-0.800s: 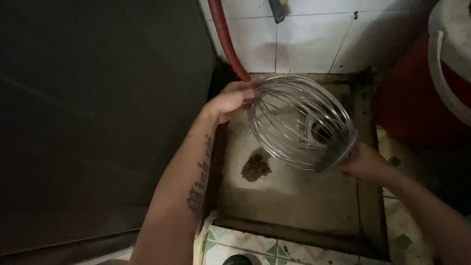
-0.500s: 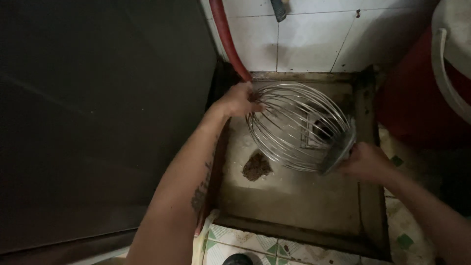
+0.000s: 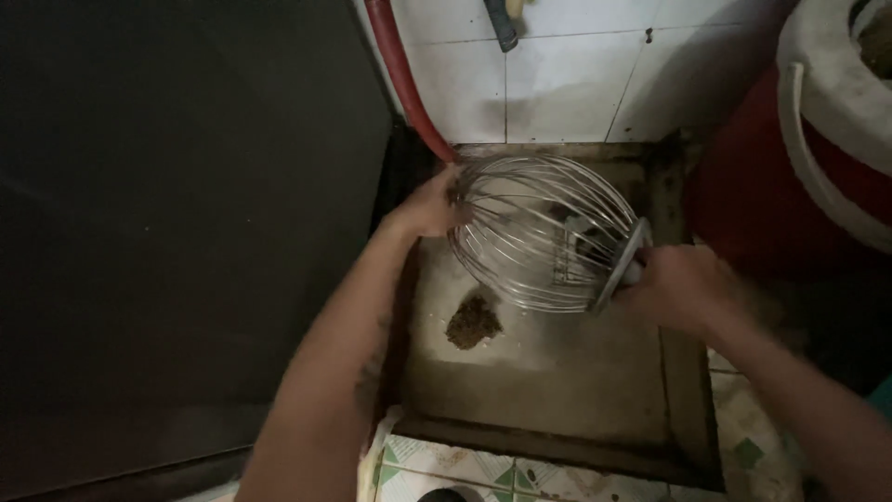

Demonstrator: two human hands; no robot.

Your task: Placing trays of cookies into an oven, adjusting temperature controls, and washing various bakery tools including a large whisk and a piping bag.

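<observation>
I have the big wire whisk attachment (image 3: 537,232) lying on its side, held up over the sunken floor basin (image 3: 557,390), with its rounded cage end pointing to my left and its flat metal collar to my right. My left hand (image 3: 429,206) is against the cage end, fingers curled onto the outer wires, so that grip is closed on the whisk. My right hand (image 3: 676,286) is wrapped around the collar end, fingers folded together over the stub behind the disc, clamped on the same whisk. Below the cage, on the wet basin bottom, sits a small brown clump of debris (image 3: 474,322), apart from the wires. A red hose (image 3: 401,79) runs down the white tiled wall (image 3: 567,84) to the basin's back left corner, just behind my left hand. To my right stands a red bucket (image 3: 771,200) with a white rim, near my right hand but not touching it.
</observation>
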